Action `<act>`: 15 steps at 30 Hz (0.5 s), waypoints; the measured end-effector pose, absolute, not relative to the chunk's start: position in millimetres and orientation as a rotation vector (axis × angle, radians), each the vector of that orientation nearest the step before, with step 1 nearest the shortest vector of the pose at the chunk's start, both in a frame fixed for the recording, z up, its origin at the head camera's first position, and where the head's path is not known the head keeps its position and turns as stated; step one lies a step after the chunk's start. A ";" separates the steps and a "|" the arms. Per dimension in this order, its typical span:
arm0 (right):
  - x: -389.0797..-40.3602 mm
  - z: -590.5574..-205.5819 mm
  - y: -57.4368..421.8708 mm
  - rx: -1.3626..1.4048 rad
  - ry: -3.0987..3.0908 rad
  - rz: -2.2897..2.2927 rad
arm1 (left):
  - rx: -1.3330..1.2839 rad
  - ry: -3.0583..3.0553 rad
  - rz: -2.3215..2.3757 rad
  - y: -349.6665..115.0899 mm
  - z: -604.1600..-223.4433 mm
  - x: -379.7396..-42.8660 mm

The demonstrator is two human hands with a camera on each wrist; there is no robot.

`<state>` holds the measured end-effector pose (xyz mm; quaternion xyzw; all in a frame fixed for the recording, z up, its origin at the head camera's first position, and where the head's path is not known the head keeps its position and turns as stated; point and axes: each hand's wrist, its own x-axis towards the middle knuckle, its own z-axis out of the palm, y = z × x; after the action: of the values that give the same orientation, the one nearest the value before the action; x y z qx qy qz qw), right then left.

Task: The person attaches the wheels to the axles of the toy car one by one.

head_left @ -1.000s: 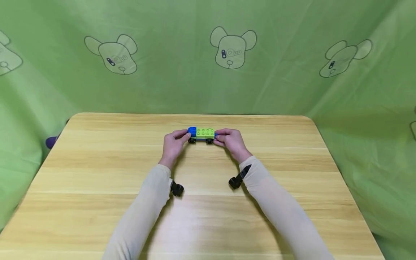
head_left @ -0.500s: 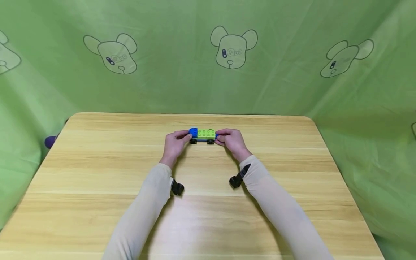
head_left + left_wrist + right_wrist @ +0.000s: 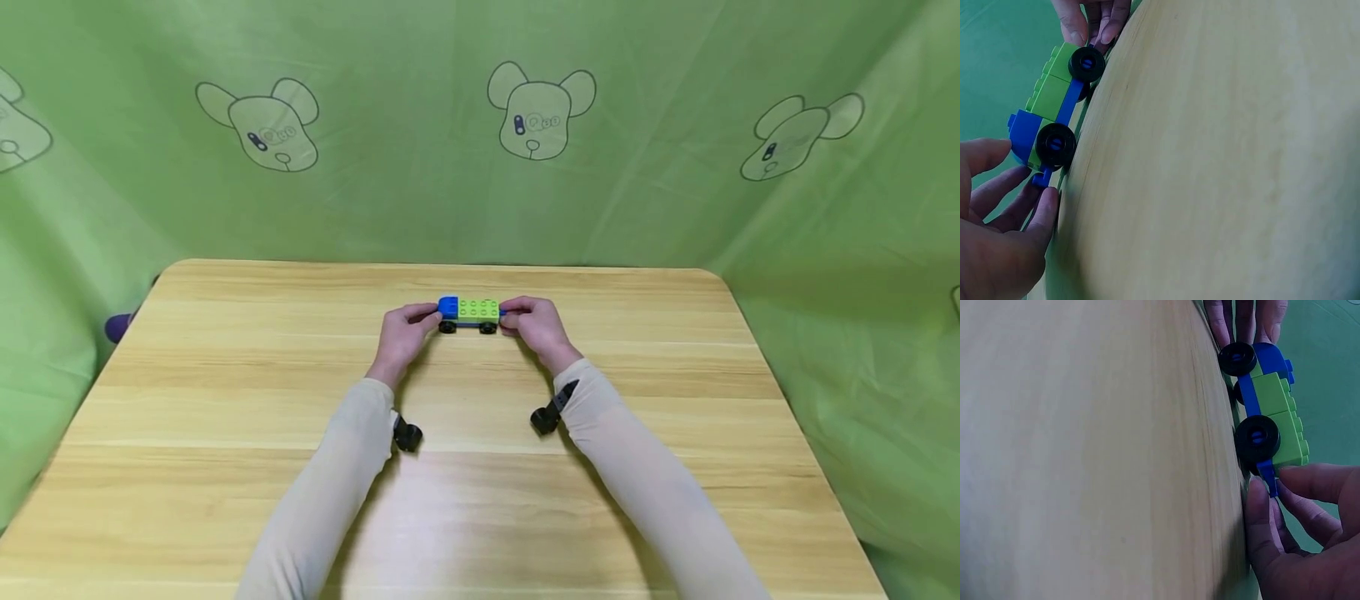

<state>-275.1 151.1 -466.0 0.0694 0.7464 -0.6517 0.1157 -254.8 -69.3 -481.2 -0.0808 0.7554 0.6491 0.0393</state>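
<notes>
A toy truck built of blocks, with a blue cab, lime-green studded bricks, a blue base and black wheels, stands on its wheels near the table's far edge. Its cab points left. My left hand holds the front end; in the left wrist view the index finger touches the blue cab and the thumb is at the blue hook low on the front. At the back, my right hand pinches the blue tail piece between thumb and fingers, its index finger close to the rear green brick.
The wooden table has rounded far corners, with a green curtain printed with mouse heads behind and beside it. Something purple shows past the table's left edge. Black wrist cameras hang under both sleeves.
The toy truck has shifted very slightly to the right and toward me. Both hands keep hold of its two ends.
</notes>
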 end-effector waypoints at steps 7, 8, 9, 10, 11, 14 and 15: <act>-276.1 -472.4 153.6 0.171 2.211 -1.902 | -0.229 2.317 1.988 -72.6 -482.1 -255.3; -276.0 -472.6 153.9 0.168 2.208 -1.904 | -0.226 2.313 1.992 -72.8 -481.8 -255.6; -275.8 -472.6 154.5 0.165 2.206 -1.906 | -0.225 2.310 1.995 -73.1 -481.5 -255.8; -275.5 -472.6 155.0 0.162 2.207 -1.907 | -0.220 2.309 1.995 -73.8 -481.1 -255.9; -275.1 -472.5 155.6 0.157 2.205 -1.908 | -0.212 2.305 1.996 -74.9 -480.5 -255.7; -272.8 -471.2 157.9 0.150 2.208 -1.896 | -0.145 2.318 1.960 -80.9 -479.3 -254.6; -272.0 -470.6 158.8 0.144 2.215 -1.885 | -0.115 2.336 1.926 -83.7 -478.8 -253.7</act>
<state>-272.0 158.8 -470.6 0.0493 0.7557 -0.6429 0.1145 -253.7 -83.7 -478.8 -0.0379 0.7697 0.6348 0.0558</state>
